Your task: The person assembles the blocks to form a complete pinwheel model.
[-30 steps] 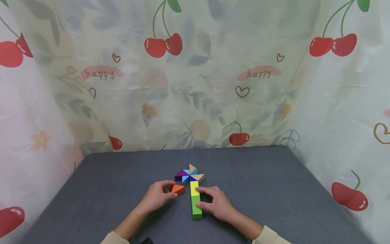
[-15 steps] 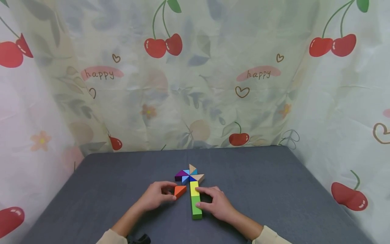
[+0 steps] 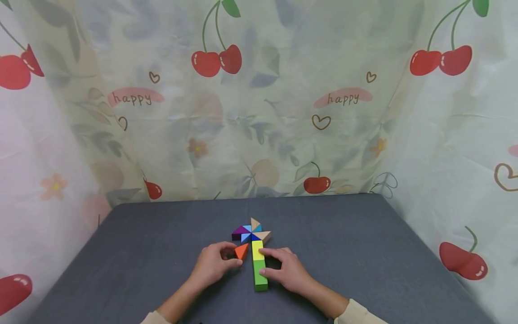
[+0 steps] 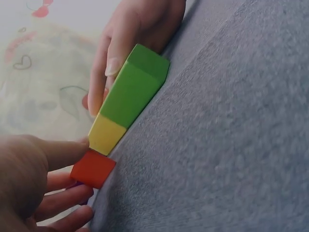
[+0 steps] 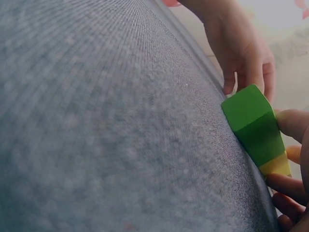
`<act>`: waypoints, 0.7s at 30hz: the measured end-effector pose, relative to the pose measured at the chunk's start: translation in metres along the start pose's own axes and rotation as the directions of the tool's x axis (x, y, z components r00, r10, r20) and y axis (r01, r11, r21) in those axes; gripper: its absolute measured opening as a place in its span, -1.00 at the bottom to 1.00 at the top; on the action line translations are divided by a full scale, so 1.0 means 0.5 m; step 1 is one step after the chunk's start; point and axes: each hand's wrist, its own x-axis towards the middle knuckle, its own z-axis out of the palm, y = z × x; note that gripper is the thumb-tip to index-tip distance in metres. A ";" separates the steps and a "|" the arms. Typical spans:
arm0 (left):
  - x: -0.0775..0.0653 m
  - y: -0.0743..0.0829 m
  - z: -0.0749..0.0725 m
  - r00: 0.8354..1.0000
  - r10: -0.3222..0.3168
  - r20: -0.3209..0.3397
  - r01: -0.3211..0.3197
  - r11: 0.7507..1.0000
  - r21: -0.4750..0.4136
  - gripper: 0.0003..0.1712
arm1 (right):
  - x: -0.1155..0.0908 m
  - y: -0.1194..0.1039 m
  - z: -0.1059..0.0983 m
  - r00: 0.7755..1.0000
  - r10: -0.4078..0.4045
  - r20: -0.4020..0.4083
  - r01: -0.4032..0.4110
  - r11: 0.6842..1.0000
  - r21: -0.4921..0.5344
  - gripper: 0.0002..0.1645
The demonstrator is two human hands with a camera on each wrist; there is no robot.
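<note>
In the head view, my left hand (image 3: 214, 262) pinches an orange triangular block (image 3: 242, 251) between thumb and fingers, just left of a yellow block (image 3: 257, 250). The yellow block lies end to end with a green block (image 3: 260, 274), forming a straight bar. My right hand (image 3: 289, 271) rests on this bar from the right, index fingertip on the yellow block and thumb on the green one. In the left wrist view, the orange block (image 4: 94, 168) appears right by the yellow block's end (image 4: 107, 135). The right wrist view shows the green block (image 5: 253, 123) beside the right fingers.
Beyond the bar, several triangular blocks form a pinwheel: a purple one (image 3: 239, 231), light blue and dark blue ones, and wooden ones such as the right-hand wooden triangle (image 3: 263, 236). All lie on a dark grey table (image 3: 332, 243), with a cherry-print curtain (image 3: 259, 112) around it.
My left hand has shifted slightly right, turning the orange triangular block so it points differently and lies closer to the yellow block. The right hand and the bar have stayed put.
</note>
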 end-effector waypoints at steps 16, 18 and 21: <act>0.003 0.021 0.030 0.990 -0.060 -0.129 0.070 0.995 0.075 -0.45 | 0.003 0.002 0.002 1.000 0.011 0.004 -0.011 1.000 0.004 -0.36; 0.002 0.022 0.033 0.988 -0.071 -0.139 0.082 0.994 0.078 -0.44 | 0.003 0.003 0.002 1.000 0.013 0.005 -0.013 1.000 0.007 -0.37; 0.004 0.025 0.036 0.985 -0.081 -0.150 0.094 0.992 0.083 -0.44 | 0.003 0.002 0.002 1.000 0.010 0.005 -0.010 1.000 0.009 -0.37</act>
